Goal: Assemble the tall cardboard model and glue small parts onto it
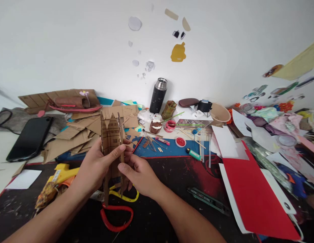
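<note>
Both my hands hold an upright cardboard piece (110,135) with a jagged, zigzag-cut top, above the dark work mat (172,182). My left hand (95,167) wraps it from the left, thumb pressed across its front. My right hand (139,173) pinches its right edge with closed fingers. Below the hands lie scissors with yellow and red handles (118,211). A yellow glue gun (59,175) rests just left of my left wrist.
Cardboard scraps (76,135) pile at the back left beside a black phone (30,136). A black flask (158,95), paint pots (169,126), sticks and a green lighter (193,154) stand behind. A red sheet (253,195) and a box cutter (207,199) lie to the right.
</note>
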A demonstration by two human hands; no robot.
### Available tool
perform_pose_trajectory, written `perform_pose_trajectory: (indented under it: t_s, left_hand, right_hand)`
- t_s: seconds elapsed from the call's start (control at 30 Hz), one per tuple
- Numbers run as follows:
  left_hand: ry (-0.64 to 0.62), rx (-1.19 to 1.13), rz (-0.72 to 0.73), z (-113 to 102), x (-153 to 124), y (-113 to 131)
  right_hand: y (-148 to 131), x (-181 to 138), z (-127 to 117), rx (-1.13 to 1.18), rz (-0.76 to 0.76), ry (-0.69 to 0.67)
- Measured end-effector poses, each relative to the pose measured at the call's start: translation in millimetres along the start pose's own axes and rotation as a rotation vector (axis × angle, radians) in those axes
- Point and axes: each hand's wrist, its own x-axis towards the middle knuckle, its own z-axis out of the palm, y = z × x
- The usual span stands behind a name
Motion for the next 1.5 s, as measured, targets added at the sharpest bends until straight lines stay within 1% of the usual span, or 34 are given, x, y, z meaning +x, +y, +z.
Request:
perform_pose_trajectory:
  t_s: [0.1, 0.2, 0.43, 0.87, 1.03, 1.27, 1.4, 1.5]
  left_hand:
    - [-0.020, 0.037, -0.017, -1, 1, 0]
    - [-0.042, 0.054, 0.016, -1, 2, -2]
    - [-0.087, 0.068, 0.061, -4, 5, -8]
    - [-0.111, 0.038, 0.051, -3, 3, -6]
    - [-0.104, 0.047, 0.072, -3, 2, -6]
    - [-0.117, -0.014, 0.020, -4, 4, -10]
    - [-0.096, 0.014, -0.004, -3, 5, -8]
    - [-0.111, 0.059, -0.025, -4, 6, -5]
  right_hand:
    - [1, 1, 0, 0.014, -0.010, -0.003]
    - [2, 2, 1, 0.036, -0.020, -0.003]
    - [3, 2, 2, 0.044, 0.026, -0.001]
    - [5, 1, 4, 0.048, 0.033, -0.010]
    - [4, 1, 5, 0.037, 0.041, -0.011]
    - [1, -1, 6, 0.034, 0.064, -0.008]
    - [4, 0, 6, 0.021, 0.069, -0.026]
    - [4, 0, 5, 0.003, 0.071, -0.024]
